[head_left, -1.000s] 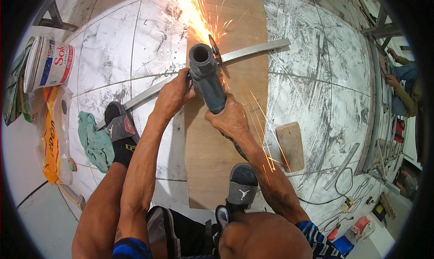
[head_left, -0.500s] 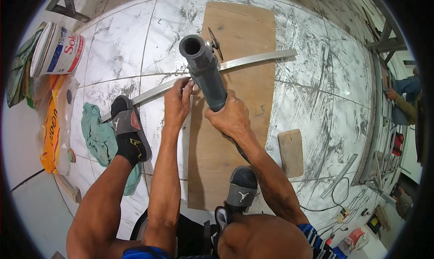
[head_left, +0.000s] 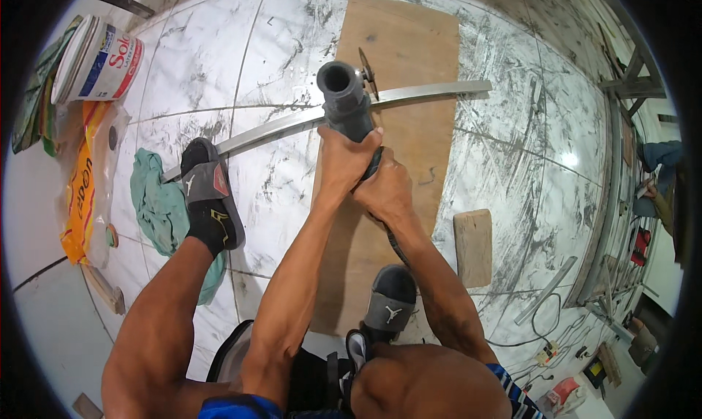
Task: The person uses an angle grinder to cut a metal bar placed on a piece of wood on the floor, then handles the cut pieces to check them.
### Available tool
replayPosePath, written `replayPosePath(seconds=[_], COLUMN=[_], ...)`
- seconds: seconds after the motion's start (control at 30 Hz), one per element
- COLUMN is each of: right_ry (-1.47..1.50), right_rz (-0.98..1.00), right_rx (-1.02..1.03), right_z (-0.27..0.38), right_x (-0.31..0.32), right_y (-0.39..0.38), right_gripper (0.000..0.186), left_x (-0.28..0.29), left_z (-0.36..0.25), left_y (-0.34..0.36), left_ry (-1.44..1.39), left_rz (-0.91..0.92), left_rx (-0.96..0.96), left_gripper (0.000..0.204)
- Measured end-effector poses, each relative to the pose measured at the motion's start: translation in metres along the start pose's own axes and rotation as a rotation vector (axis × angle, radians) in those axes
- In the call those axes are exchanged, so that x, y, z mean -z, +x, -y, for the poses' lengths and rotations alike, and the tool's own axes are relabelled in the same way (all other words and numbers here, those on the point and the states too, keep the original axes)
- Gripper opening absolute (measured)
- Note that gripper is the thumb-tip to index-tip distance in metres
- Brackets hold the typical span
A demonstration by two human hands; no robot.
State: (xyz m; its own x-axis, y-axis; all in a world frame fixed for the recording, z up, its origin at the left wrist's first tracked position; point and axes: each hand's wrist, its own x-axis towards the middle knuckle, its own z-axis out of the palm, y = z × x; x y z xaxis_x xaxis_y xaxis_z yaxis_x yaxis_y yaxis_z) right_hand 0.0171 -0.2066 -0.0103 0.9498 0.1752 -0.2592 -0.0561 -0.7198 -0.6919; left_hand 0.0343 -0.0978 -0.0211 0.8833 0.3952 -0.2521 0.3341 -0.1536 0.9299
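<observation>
I hold a dark grey angle grinder with both hands. Its thin disc shows nearly edge-on at the right of the head, close to a long silver metal bar. My left hand wraps around the body just behind the head. Lower down, my right hand grips the rear part, and a cord trails back beside that forearm. The bar lies across a brown plywood board and the tiled floor. Its left end passes under my sandalled left foot. Whether the disc touches the bar cannot be seen.
A green cloth lies beside my left foot, near an orange-yellow plastic bag and a white bucket. Right of the plywood sits a wood block. Cables and a metal offcut lie farther right; another person is at the edge.
My left hand has left the metal bar and taken hold of the grinder's body. The view has shifted slightly; my right hand keeps its grip.
</observation>
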Motion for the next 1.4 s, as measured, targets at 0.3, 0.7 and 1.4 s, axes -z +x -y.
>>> replayPosePath(seconds=[0.3,0.7,1.4], right_ry=[0.017,0.044,0.070], right_rz=[0.031,0.080,0.076], right_rx=[-0.055,-0.096,-0.107], right_z=[-0.014,-0.013,-0.010], right_x=[0.002,-0.002,-0.001], right_y=[0.006,0.006,0.004], right_gripper=[0.048,0.054,0.059], left_x=[-0.017,-0.014,-0.012], left_z=[-0.013,-0.009,-0.016], left_y=[-0.002,-0.003,-0.004], left_ry=[0.184,0.235,0.252], left_rz=[-0.088,-0.067,-0.061], left_rx=[0.062,0.069,0.073], left_gripper=[0.078,0.070,0.075])
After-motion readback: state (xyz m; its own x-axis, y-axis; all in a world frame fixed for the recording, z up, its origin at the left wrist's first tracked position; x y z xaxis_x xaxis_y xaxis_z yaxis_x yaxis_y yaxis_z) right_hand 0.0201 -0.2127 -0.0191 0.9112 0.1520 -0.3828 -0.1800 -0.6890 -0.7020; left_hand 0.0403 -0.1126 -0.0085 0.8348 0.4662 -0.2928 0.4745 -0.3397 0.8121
